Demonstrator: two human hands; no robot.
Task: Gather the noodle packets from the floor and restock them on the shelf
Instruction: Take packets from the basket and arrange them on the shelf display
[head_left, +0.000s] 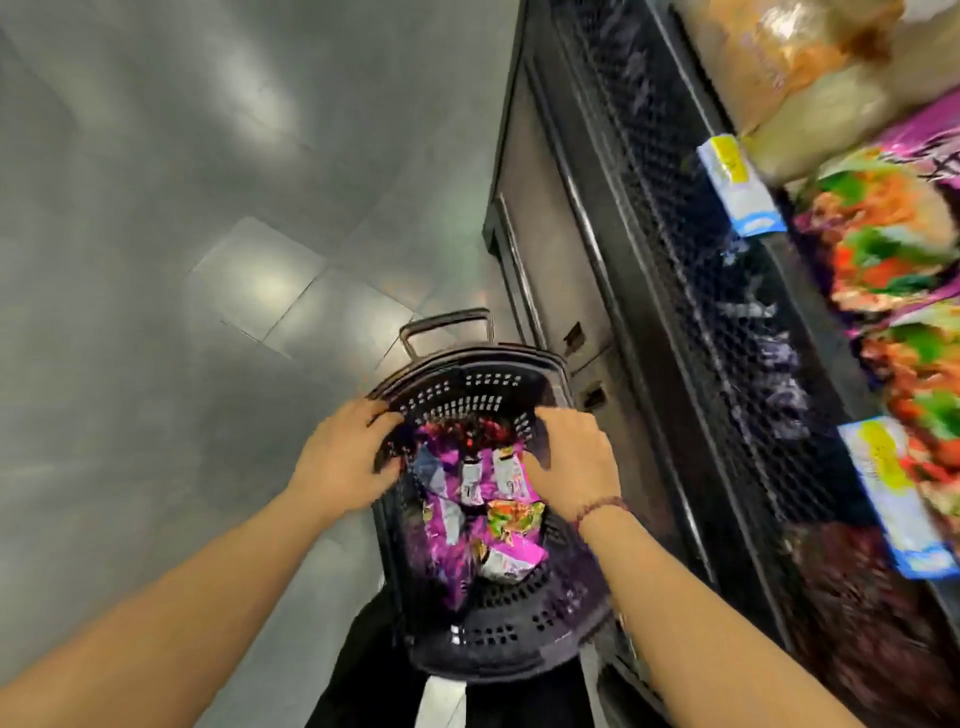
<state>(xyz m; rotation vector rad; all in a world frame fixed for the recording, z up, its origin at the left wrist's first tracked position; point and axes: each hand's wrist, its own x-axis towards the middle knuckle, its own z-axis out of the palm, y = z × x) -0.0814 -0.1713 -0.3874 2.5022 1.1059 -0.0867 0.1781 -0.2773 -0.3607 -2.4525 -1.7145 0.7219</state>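
Observation:
A black plastic shopping basket (485, 631) stands on the floor in front of me, filled with several purple noodle packets (480, 512). My left hand (345, 457) grips the basket's left rim with curled fingers. My right hand (571, 460) reaches over the right rim, with its fingers down among the packets; I cannot tell whether it holds one. More purple noodle packets (893, 244) stand in a row on the shelf at the right.
The black shelf unit (675, 270) with a mesh front runs along the right, with blue and yellow price tags (740, 182) on its edge. Pale packets (800, 78) sit further along the shelf. Grey tiled floor (234, 234) spreads to the left. The basket's pull handle (447, 325) sticks up behind it.

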